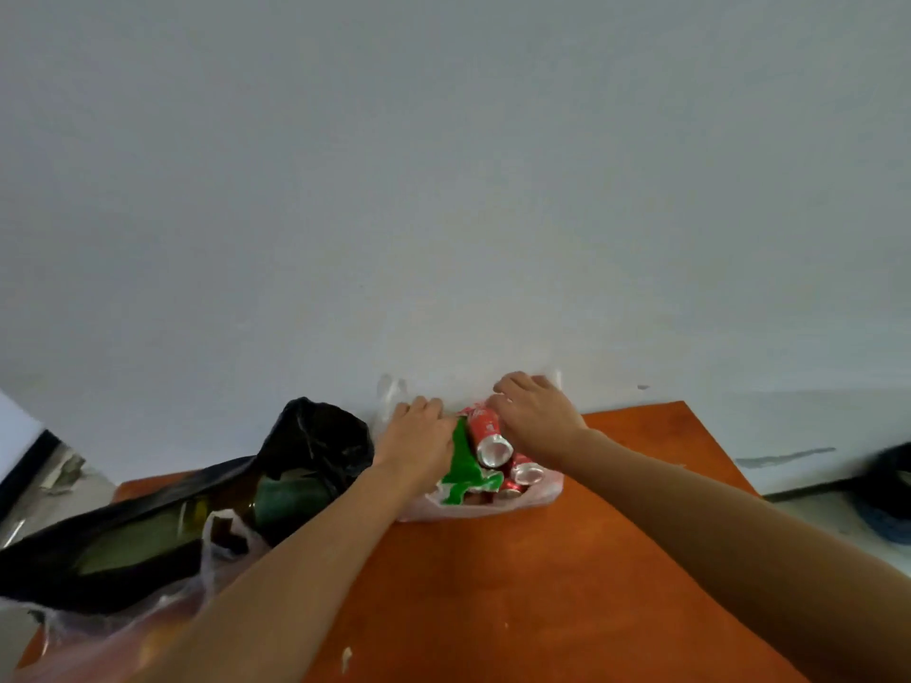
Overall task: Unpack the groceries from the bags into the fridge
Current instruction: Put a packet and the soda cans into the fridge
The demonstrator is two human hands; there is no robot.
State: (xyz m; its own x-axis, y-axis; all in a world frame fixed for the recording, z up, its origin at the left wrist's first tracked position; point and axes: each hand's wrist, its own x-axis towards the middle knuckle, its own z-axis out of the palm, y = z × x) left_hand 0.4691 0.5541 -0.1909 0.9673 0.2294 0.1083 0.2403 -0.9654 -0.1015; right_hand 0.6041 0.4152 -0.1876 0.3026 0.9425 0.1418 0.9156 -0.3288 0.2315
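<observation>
The white bag (544, 491) is lying on the orange worktop (542, 584), close to the wall, and its mouth is being held apart by both hands. The fingers of the left hand (419, 436) are curled on the left edge of the plastic, beside a green packet (463, 465), and those of the right hand (535, 416) are bent over the far right edge; how firmly the film is pinched cannot be told. Inside, a red can (488, 436) is lying tilted on top of other cans (525, 473), with its lid toward the camera. The fridge is not seen. The main risk is judged to be this loose top can: if the bag is pulled wider or lifted by its edges, the can may be rolled out across the worktop. The thin plastic could also be torn by the weight of the cans. A black bag (315, 436) with bottles is resting just beside the left forearm and could be pushed by it.
</observation>
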